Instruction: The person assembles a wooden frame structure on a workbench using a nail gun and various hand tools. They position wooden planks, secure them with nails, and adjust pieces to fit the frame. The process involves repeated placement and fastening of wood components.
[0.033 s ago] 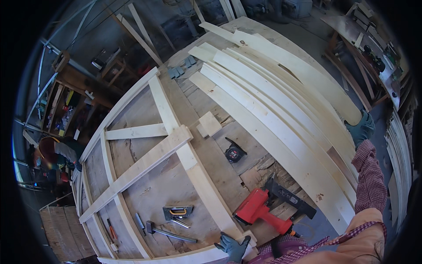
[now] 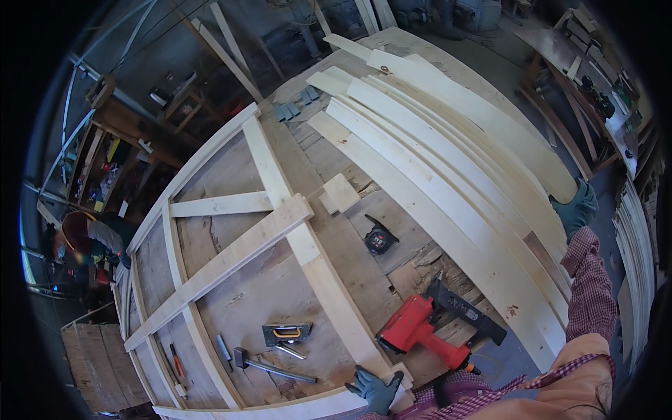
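Note:
My left hand [image 2: 379, 391], in a grey-green glove, lies with fingers spread on the near corner of a pale wooden frame [image 2: 325, 287]. Over on the right, my gloved right hand [image 2: 578, 207] is closed around the near end of a wide, pale wooden board [image 2: 549, 164]. That board is the outermost of several long boards [image 2: 427, 168] lying side by side on the table. Between my hands rests a red nail gun [image 2: 413, 325] with a black magazine. Beyond it sits a black tape measure [image 2: 379, 241].
Inside the frame lie a hammer [image 2: 273, 366], a staple gun [image 2: 285, 333] and pliers [image 2: 177, 362]. Small wood blocks [image 2: 340, 193] and grey nail strips [image 2: 287, 110] are on the table. Another person [image 2: 91, 234] bends at the far left. A side bench [image 2: 553, 45] stands at the right.
The whole view has shifted slightly, so the frame and tools appear a little further right. Both hands keep their places on the frame corner and the board.

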Demonstrator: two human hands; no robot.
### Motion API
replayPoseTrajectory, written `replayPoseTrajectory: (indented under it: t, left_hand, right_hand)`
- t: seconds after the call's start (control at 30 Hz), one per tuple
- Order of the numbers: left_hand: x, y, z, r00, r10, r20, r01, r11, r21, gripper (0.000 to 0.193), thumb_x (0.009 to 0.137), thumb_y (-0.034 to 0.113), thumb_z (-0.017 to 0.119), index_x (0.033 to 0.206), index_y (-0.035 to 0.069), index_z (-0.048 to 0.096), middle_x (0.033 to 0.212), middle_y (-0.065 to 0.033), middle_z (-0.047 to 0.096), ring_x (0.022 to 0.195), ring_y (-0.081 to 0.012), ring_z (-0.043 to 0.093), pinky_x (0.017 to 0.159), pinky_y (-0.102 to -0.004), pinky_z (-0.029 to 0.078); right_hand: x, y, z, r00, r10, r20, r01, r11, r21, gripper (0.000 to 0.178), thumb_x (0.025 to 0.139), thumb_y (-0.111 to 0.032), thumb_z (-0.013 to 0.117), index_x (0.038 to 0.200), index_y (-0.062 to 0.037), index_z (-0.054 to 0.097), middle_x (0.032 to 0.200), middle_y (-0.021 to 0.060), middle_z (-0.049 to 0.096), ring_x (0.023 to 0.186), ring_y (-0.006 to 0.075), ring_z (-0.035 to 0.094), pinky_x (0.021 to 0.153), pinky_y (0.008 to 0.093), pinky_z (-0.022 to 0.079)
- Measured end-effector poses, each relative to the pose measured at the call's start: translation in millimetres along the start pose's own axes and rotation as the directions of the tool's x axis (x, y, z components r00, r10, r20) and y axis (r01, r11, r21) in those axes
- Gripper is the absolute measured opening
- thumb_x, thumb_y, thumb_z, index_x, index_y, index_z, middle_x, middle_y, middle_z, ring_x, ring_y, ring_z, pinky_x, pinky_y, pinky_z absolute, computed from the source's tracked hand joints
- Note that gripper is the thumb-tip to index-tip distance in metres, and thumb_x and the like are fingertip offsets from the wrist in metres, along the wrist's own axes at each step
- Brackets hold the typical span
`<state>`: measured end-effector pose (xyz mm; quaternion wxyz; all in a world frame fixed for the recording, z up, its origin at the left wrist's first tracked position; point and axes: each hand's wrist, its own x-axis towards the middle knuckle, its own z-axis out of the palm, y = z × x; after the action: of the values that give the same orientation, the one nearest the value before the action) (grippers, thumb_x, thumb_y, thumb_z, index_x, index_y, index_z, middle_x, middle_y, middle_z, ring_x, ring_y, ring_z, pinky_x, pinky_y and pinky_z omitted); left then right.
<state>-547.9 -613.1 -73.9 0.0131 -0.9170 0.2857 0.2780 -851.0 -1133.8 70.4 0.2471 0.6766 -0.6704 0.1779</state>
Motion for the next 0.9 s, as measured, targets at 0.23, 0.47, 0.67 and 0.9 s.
replayPoseTrajectory:
  t: [0.23, 0.47, 0.67, 0.9]
  left_hand:
    - [24.2, -45.1, -48.3, 0.945, 0.264, 0.194, -0.115, 0.823, -0.556, 0.089, 0.079, 0.06, 0.054, 0.134, -0.006, 0.032, 0.129, -0.0272, 0.043, 0.121, -0.0449, 0.038, 0.105, -0.054, 0.019]
    - [125.1, -155.6, -133.7, 0.836, 0.108, -0.539, -0.272, 0.934, -0.234, 0.066, 0.078, 0.042, 0.063, 0.128, 0.002, 0.044, 0.13, -0.0244, 0.042, 0.121, -0.041, 0.036, 0.104, -0.053, 0.022]
    - [250.0, -194.5, -164.2, 0.88, -0.259, -0.398, 0.073, 0.902, -0.425, 0.085, 0.077, 0.051, 0.061, 0.139, 0.003, 0.027, 0.143, -0.0281, 0.023, 0.134, -0.0433, 0.017, 0.109, -0.0527, 0.01]
    - [326.6, -187.3, -195.8, 0.889, -0.454, 0.063, 0.447, 0.828, -0.338, 0.124, 0.062, 0.067, 0.067, 0.145, 0.005, -0.002, 0.148, -0.0262, -0.008, 0.136, -0.0441, -0.009, 0.109, -0.0541, -0.003]
  right_hand:
    - [-78.9, -103.2, -99.2, 0.984, -0.178, -0.016, 0.175, 0.94, 0.292, 0.077, 0.053, -0.038, 0.081, 0.116, -0.0061, 0.049, 0.106, 0.0135, 0.055, 0.099, 0.0324, 0.054, 0.087, 0.0413, 0.043]
    - [-115.8, -248.4, -134.8, 0.951, -0.308, 0.022, 0.271, 0.867, 0.418, 0.077, 0.054, -0.035, 0.082, 0.117, -0.0047, 0.048, 0.11, 0.014, 0.054, 0.104, 0.0322, 0.051, 0.09, 0.0421, 0.041]
    - [-120.9, -361.1, -131.9, 0.896, -0.445, 0.003, 0.381, 0.77, 0.513, 0.077, 0.054, -0.033, 0.082, 0.118, -0.0054, 0.048, 0.112, 0.0134, 0.053, 0.106, 0.0323, 0.051, 0.091, 0.0414, 0.04]
    - [-117.8, -497.1, -94.4, 0.815, -0.579, -0.006, 0.464, 0.647, 0.605, 0.082, 0.051, -0.038, 0.083, 0.118, -0.0061, 0.047, 0.112, 0.0135, 0.052, 0.104, 0.0324, 0.051, 0.089, 0.0424, 0.041]
